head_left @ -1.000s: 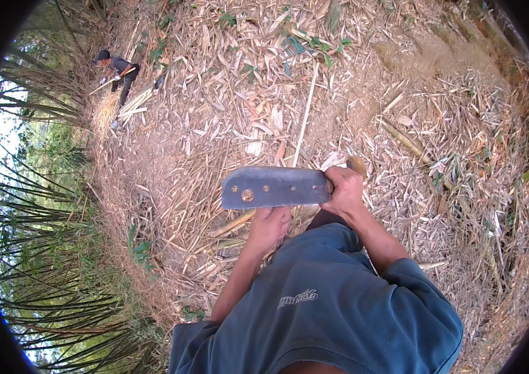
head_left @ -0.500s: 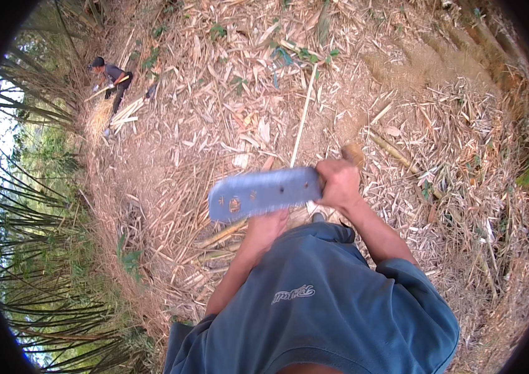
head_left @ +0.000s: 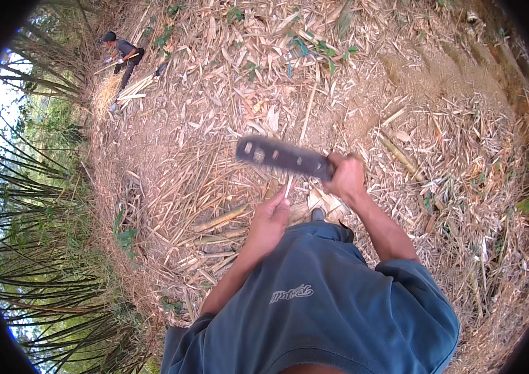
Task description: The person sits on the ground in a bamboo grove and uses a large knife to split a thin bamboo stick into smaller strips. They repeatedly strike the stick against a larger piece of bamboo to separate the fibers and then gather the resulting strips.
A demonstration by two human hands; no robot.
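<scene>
My right hand (head_left: 346, 176) grips the handle of a broad dark cleaver-like blade (head_left: 283, 156), which points to the left and is blurred. My left hand (head_left: 270, 218) is closed around the near end of a long thin bamboo strip (head_left: 303, 128) that runs away from me over the ground. The blade is just above the strip, a little beyond my left hand. My blue shirt fills the lower middle of the view.
The ground (head_left: 439, 124) is covered with dry bamboo leaves, splinters and cut pieces. Another person (head_left: 122, 55) works far off at the upper left beside a pile of pale strips. Green bamboo foliage (head_left: 33, 237) lines the left side.
The blade has moved up and away from my left hand and tilted, its tip now pointing left and up. My left hand has come out from under it, still holding the strip.
</scene>
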